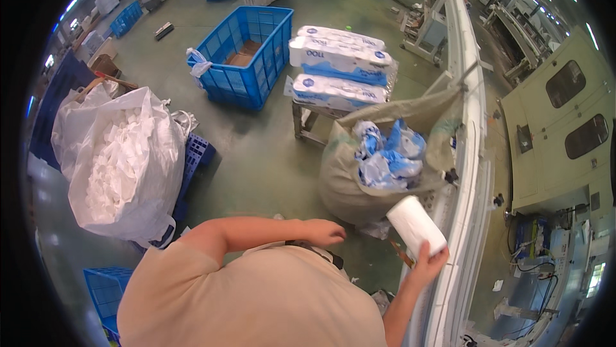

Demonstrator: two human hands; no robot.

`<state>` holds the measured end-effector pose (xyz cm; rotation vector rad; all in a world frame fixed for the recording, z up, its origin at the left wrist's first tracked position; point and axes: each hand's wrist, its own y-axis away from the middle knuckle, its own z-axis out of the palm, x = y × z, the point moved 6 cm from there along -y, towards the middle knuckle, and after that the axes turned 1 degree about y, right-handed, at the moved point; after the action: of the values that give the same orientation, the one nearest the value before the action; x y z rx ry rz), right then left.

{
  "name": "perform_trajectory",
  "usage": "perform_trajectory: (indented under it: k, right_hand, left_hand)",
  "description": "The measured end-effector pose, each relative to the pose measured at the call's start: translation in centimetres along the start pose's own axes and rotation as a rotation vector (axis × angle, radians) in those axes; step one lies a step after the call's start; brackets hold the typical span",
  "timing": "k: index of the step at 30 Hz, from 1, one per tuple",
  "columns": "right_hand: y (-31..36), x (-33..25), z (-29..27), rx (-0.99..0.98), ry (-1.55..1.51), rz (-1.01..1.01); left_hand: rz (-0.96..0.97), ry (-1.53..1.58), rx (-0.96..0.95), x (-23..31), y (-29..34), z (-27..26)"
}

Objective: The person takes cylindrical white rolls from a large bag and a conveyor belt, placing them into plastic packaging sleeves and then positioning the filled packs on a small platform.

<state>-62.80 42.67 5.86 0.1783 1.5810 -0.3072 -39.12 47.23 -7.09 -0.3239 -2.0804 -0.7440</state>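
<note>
My right hand point(430, 263) grips the lower end of a white paper roll point(416, 224), which tilts up and to the left beside the long rail. Its thumb lies against the roll. My left hand point(326, 233) is loosely closed in front of my body, with nothing showing in it. Just beyond the roll stands a large greyish sack point(337, 183), stuffed at its mouth with crumpled blue and white plastic wrapping point(391, 158). Behind that, wrapped packs of paper rolls point(340, 58) are stacked on a small stand point(300, 122).
A pale metal rail point(473, 135) runs along my right, with a cream machine cabinet point(558, 116) past it. At left sits a white bag of paper scraps point(122, 161) on a blue pallet point(196, 158). A blue crate point(256, 77) stands ahead, another blue crate point(106, 289) lower left.
</note>
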Motion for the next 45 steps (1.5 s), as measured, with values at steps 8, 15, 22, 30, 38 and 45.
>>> perform_trajectory:
  k: [8,15,22,30,38,45]
  right_hand:
    - [-9.0,12.8,32.4,-0.26,0.342,-0.152]
    - [-19.1,14.1,53.5,-0.267,0.876,-0.512]
    - [-27.3,20.6,67.8,-0.454,1.272,-0.342]
    - [-26.7,14.9,76.2,-0.233,1.482,-0.516]
    - [-13.3,15.0,102.3,-0.814,0.58,-0.395]
    - [2.1,26.4,119.3,-1.52,0.918,-0.332]
  left_hand:
    - [-0.754,0.178,1.196,-32.6,30.2,-15.4]
    - [-1.103,1.401,1.528,-42.8,39.8,-6.7]
    - [-1.558,1.627,1.423,-47.5,39.9,-2.8]
    - [-1.45,1.555,1.459,-48.6,36.0,-14.6]
    - [-1.298,1.227,0.834,-60.4,33.4,-25.0]
    - [-0.99,1.527,1.698,-76.1,44.6,-44.1]
